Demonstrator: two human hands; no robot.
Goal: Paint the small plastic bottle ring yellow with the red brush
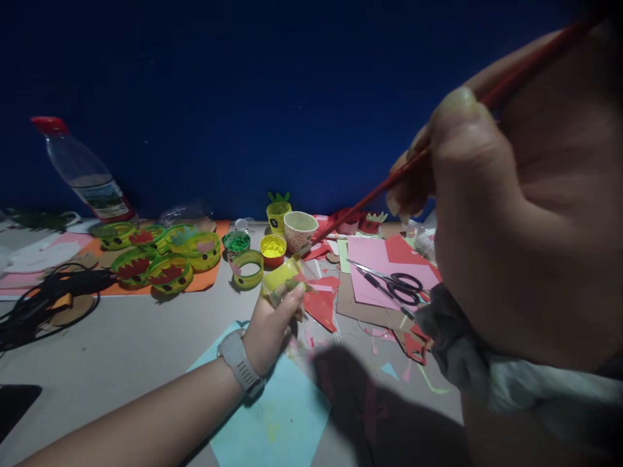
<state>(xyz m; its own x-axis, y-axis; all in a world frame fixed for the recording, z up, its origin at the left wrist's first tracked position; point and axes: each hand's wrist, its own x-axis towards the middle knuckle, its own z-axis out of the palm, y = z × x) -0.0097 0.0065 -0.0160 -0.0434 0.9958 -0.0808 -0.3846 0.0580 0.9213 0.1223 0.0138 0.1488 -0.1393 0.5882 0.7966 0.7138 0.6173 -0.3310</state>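
Note:
My right hand [467,168], large and close at the right, pinches a long red brush [367,200] whose tip points down-left. The tip reaches a clear plastic piece with yellow paint [278,277], held by my left hand [280,314] with its fingers closed round it. Just beyond stand a tub of yellow paint [273,248], a tub of green paint [236,242] and a patterned paper cup [300,232]. A yellow-green ring [248,270] lies to the left of the held piece.
Several painted rings sit on orange paper [210,277] at the left, near a leaning bottle [97,188] and black cable [53,292]. Scissors [402,285] rest on pink paper [363,259] at the right. Light-blue paper [277,415] lies in front.

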